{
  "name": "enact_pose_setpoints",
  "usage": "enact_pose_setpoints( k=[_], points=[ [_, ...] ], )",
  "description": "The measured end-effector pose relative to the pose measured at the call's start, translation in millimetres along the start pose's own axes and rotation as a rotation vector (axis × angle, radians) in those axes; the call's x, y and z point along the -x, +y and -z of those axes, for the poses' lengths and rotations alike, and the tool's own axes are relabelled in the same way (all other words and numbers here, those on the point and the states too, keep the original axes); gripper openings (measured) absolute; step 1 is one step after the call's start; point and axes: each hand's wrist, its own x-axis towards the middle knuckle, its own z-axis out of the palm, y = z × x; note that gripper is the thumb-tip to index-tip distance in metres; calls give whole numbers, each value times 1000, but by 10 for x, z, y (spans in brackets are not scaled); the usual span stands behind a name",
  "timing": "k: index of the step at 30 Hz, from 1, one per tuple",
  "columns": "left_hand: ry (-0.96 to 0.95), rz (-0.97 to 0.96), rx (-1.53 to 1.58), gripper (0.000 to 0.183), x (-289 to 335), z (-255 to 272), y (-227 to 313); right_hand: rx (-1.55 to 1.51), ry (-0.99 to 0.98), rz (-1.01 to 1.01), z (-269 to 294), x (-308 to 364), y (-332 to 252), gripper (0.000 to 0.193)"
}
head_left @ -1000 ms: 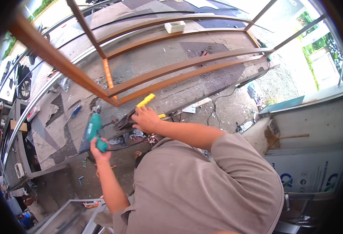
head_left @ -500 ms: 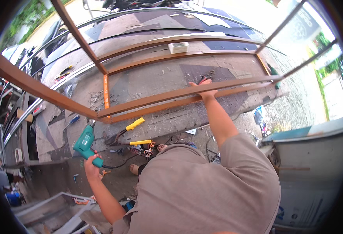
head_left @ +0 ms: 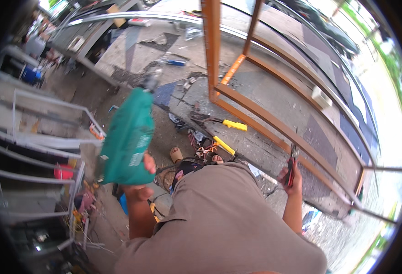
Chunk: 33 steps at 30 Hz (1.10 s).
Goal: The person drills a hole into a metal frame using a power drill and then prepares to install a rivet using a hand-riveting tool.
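Note:
My left hand [head_left: 141, 188] is wrapped round the grip of a green power drill [head_left: 130, 130], raised close to the camera and a little blurred. The drill's chuck points up and away from me. In my right hand [head_left: 294, 185] is a pair of red-handled pliers [head_left: 291, 170], jaws upward, just on the near side of a brown metal frame [head_left: 274, 119]. A bolt cutter with yellow handles [head_left: 234, 125] lies on the ground between my feet and the frame. Farther off lies a blue-handled screwdriver [head_left: 176, 62].
A white box [head_left: 321, 97] sits by the frame's far bars. On the left stand pale metal frames [head_left: 50, 140] and a red container [head_left: 64, 171]. Cables and scraps lie around my feet [head_left: 177, 154]. A motorcycle [head_left: 317, 23] is parked beyond the frame.
My view has turned left. The drill has come up closer to the camera, away from the frame's corner. My right hand has drawn back from the frame, bringing the pliers nearer to me.

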Motion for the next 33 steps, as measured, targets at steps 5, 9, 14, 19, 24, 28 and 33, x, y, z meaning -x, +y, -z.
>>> enact_pose_setpoints(
  k=[5, 9, 14, 19, 24, 28, 33],
  points=[
    [-63, -75, -246, 66, -17, -147, 137, 661, -163, -233, -300, 198, 98, 43],
    [-106, 42, -374, 61, -38, -82, 335, 1241, -338, -275, -1245, 17, -23, 39],
    [122, 242, -231, 67, 78, -187, 565, 1318, -563, 118, -2370, -543, 403, 40],
    [287, 118, 60, 73, 327, 281, 426, 1338, -624, -112, -3518, -1128, 818, 39],
    [414, 40, 55, 72, 177, 998, 217, 1608, -425, 705, -4535, -2143, 1699, 46],
    [503, 91, -141, 69, -194, 1748, 70, 1849, -244, 835, -5289, -2880, 2196, 62],
    [484, 217, 9, 66, -958, 2655, 1, 1957, -91, 898, -5791, -3338, 2382, 64]
  ],
)
